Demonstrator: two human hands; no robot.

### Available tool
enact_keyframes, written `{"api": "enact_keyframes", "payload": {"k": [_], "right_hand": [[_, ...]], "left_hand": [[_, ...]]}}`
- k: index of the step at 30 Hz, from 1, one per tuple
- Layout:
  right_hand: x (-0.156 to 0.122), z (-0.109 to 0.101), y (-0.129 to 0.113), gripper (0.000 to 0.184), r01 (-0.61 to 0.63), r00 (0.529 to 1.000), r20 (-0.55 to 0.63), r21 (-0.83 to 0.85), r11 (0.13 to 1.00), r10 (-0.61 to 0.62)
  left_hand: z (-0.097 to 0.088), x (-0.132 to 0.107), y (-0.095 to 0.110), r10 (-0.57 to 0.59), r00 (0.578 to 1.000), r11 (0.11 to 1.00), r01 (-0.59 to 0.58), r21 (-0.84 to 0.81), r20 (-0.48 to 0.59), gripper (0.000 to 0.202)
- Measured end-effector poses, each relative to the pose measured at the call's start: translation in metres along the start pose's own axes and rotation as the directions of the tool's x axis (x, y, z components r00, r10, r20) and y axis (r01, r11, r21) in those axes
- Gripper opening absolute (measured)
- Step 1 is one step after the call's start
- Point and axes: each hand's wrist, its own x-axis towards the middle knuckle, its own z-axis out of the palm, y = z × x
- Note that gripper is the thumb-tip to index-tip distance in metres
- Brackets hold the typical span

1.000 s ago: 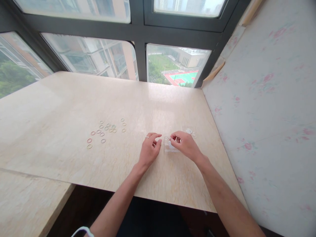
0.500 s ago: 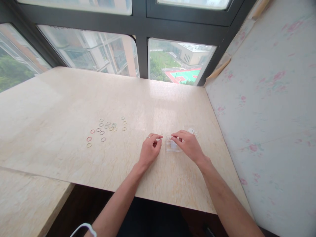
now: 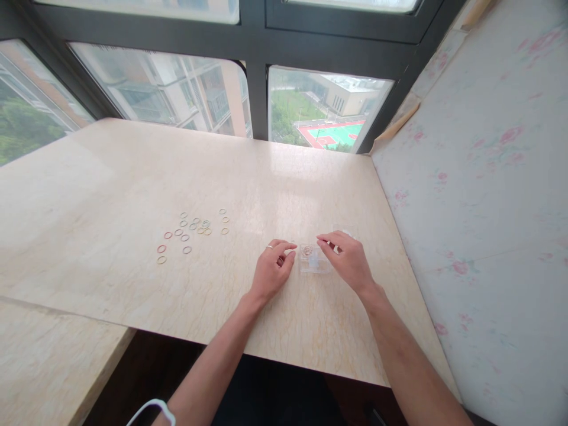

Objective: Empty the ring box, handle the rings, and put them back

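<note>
A small clear plastic box (image 3: 322, 267) with compartments lies flat on the pale stone-patterned surface between my hands. Thin coiled or ring-like pieces (image 3: 307, 251) sit in its far left compartment. My left hand (image 3: 271, 267), with a ring on one finger, rests at the box's left side. Its fingers are loosely curled, and a small gap shows between index finger and thumb. Over the box's far right corner, my right hand (image 3: 347, 260) has thumb and index finger pinched together. Whatever may be between those fingertips is too small to make out.
Several thin coloured rings (image 3: 187, 238) lie scattered to the left. Behind my right hand, a clear flat item (image 3: 349, 233) is mostly hidden. A flowered wall (image 3: 461, 225) bounds the right side, and dark-framed windows (image 3: 260, 106) stand at the back. The surface's front edge is near my forearms.
My right hand has moved slightly right, away from the box's far left compartment, so the pieces inside show more clearly. My left hand stays almost in place.
</note>
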Motion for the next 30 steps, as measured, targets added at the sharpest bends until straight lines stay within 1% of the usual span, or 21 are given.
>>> {"api": "enact_keyframes", "payload": {"k": [4, 7, 11, 14, 17, 19, 22, 25, 27, 30], "right_hand": [[-0.002, -0.002, 0.003, 0.017, -0.017, 1.000, -0.025, -0.018, 1.000, 0.017], [-0.004, -0.005, 0.007, 0.017, -0.026, 0.999, -0.040, -0.021, 0.999, 0.025], [-0.007, -0.013, 0.009, 0.024, -0.044, 0.994, -0.099, -0.016, 0.999, 0.043], [-0.009, -0.017, 0.008, 0.027, -0.067, 0.984, -0.168, -0.013, 0.998, 0.064], [-0.011, -0.017, 0.004, 0.027, -0.037, 0.975, -0.221, -0.020, 0.999, 0.032], [-0.012, -0.016, 0.000, 0.026, 0.006, 0.971, -0.239, -0.029, 1.000, -0.013], [-0.016, -0.012, -0.011, 0.019, 0.119, 0.965, -0.231, -0.032, 0.992, -0.123], [-0.022, -0.003, -0.027, 0.012, 0.242, 0.951, -0.201, 0.016, 0.970, -0.233], [-0.028, 0.007, -0.039, 0.009, 0.306, 0.941, -0.177, 0.083, 0.948, -0.288], [-0.038, 0.028, -0.056, 0.009, 0.393, 0.919, -0.118, 0.197, 0.898, -0.376]], "left_hand": [[0.001, -0.002, 0.001, 0.060, 0.997, 0.998, -0.061, 0.034, 0.046, 0.022], [0.001, -0.003, 0.000, 0.058, 0.997, 0.997, -0.060, 0.039, 0.053, 0.023], [0.000, -0.004, -0.001, 0.027, 1.000, 0.999, -0.027, -0.039, 0.004, 0.020], [-0.001, -0.005, -0.001, 0.035, 0.999, 0.995, -0.038, -0.095, -0.029, 0.019], [-0.005, -0.008, -0.002, 0.032, 0.997, 0.991, -0.041, -0.127, -0.068, 0.018], [-0.012, -0.013, -0.003, 0.036, 0.995, 0.992, -0.048, -0.118, -0.098, 0.018], [-0.035, -0.021, -0.007, 0.070, 0.987, 0.995, -0.079, -0.061, -0.148, 0.018], [-0.072, -0.028, -0.017, 0.117, 0.968, 0.993, -0.110, 0.045, -0.221, 0.017], [-0.103, -0.030, -0.024, 0.095, 0.953, 0.991, -0.062, 0.120, -0.288, 0.017], [-0.148, -0.030, -0.036, -0.015, 0.915, 0.972, 0.107, 0.208, -0.404, 0.018]]}}
